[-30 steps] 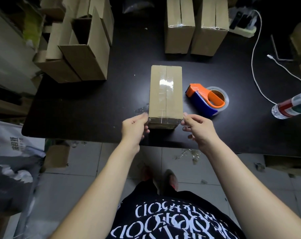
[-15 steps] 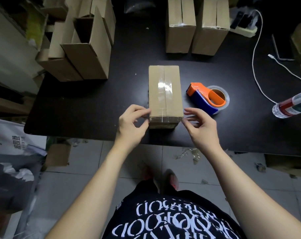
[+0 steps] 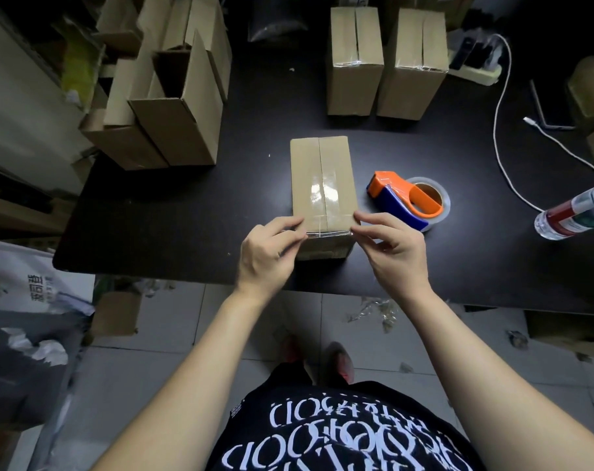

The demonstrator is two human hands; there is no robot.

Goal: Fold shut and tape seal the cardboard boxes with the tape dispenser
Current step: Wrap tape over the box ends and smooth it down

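Note:
A closed cardboard box lies lengthwise on the black table, with clear tape along its top seam. A clear tape strip runs across its near top edge. My left hand pinches the strip's left end at the box's near-left corner. My right hand pinches the right end at the near-right corner. The orange and blue tape dispenser lies on the table just right of the box, untouched.
Two taped boxes stand at the back of the table. Open, unsealed boxes are stacked at the back left. A white cable and a plastic bottle lie at the right. Tape scraps litter the tiled floor below.
Both hands have risen from the box's near side faces to its near top corners, fingers now pinching at the tape strip's ends. The box and dispenser have stayed put.

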